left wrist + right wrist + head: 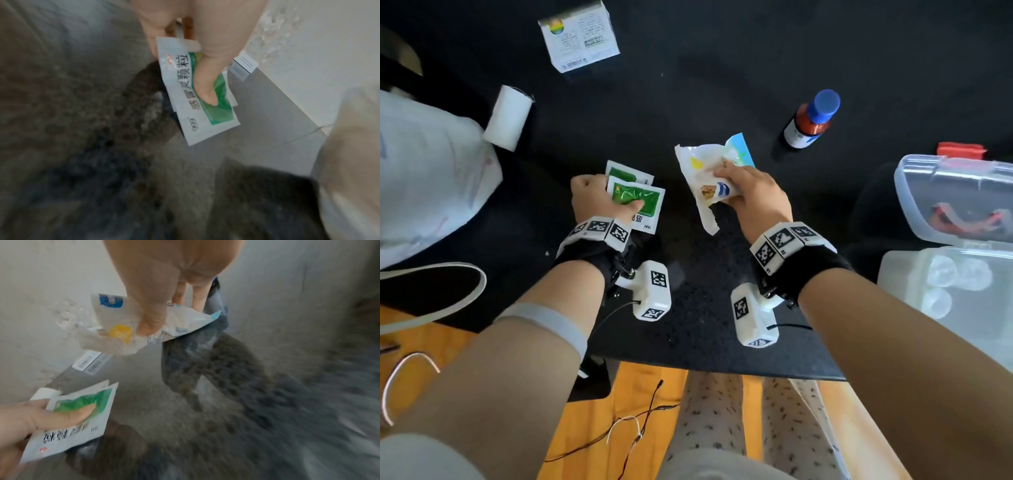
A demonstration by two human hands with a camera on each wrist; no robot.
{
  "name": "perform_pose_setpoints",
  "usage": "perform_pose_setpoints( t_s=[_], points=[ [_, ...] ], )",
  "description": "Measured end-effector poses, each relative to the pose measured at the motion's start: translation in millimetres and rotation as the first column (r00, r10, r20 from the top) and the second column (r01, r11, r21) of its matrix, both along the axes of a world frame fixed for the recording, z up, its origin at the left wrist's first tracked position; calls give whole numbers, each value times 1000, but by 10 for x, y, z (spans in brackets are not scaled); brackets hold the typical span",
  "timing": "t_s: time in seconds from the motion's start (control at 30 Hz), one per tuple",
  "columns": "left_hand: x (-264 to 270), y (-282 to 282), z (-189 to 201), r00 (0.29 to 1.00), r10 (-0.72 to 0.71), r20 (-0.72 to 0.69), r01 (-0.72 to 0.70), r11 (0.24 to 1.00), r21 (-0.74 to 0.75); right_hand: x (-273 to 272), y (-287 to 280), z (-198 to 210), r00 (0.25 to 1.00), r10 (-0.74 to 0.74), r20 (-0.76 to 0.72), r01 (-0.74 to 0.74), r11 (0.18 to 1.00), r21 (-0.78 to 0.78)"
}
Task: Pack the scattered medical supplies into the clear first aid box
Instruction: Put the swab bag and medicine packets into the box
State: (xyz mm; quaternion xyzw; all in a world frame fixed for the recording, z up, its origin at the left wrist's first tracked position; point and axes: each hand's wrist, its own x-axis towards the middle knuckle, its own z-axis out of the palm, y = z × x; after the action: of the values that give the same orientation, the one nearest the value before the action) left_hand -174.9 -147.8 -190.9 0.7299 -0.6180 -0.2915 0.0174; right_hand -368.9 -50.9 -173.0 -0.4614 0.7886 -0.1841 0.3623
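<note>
My left hand (599, 197) pinches two green-and-white medicine sachets (638, 198) above the black table, thumb on top; the same sachets (197, 97) fill the left wrist view and show low left as sachets (78, 412) in the right wrist view. My right hand (751, 192) grips a crumpled white packet (703, 178) with a yellow mark and blue edge, the packet (123, 327) held between thumb and fingers. The clear first aid box (955, 260) stands open at the right edge, lid raised. A bandage roll (508, 118), a white medicine carton (578, 37) and a brown bottle with blue cap (811, 118) lie on the table.
A white plastic bag (424, 171) lies at the left edge. A red item (960, 149) sits behind the box lid. The table's front edge (722, 371) runs just below my wrists, with wires on the orange floor beneath.
</note>
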Motion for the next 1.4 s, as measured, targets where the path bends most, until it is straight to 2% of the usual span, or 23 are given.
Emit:
perform_pose_setpoints(
  t_s=[0.1, 0.17, 0.27, 0.4, 0.53, 0.63, 0.8, 0.93, 1.23, 1.4],
  points=[
    [-98, 122, 76, 980, 179, -89, -172, 982, 77, -2, 355, 49, 999, -26, 18, 26, 1000, -9],
    [-204, 272, 170, 966, 223, -132, -206, 970, 132, -18, 558, 74, 998, -27, 49, 27, 1000, 4],
    [-409, 573, 305, 928, 247, -279, -203, 963, 176, -108, 779, 203, 963, -133, 236, 127, 991, 42],
    [-710, 1017, 475, 842, 298, -449, -208, 948, 239, -364, 1078, 599, 877, -225, 424, 267, 963, -40],
    [-1118, 1421, 677, 740, 375, -559, -258, 925, 280, -732, 1376, 1086, 857, -223, 465, 324, 934, -149],
    [-1465, 1654, 832, 651, 418, -633, -285, 908, 307, -1119, 1696, 1357, 782, -218, 584, 397, 896, -197],
    [-1930, 2013, 952, 587, 390, -709, -255, 921, 296, -1786, 2274, 1366, 757, -286, 588, 455, 876, -159],
    [-2122, 2226, 944, 566, 385, -729, -248, 923, 295, -2067, 2613, 1302, 774, -261, 577, 410, 900, -144],
    [-2151, 2369, 907, 609, 412, -678, -278, 911, 303, -2233, 2920, 946, 879, -76, 471, 133, 987, -89],
    [-2198, 2407, 888, 616, 406, -675, -263, 914, 309, -2278, 2979, 877, 878, -79, 472, 138, 986, -92]
  ],
)
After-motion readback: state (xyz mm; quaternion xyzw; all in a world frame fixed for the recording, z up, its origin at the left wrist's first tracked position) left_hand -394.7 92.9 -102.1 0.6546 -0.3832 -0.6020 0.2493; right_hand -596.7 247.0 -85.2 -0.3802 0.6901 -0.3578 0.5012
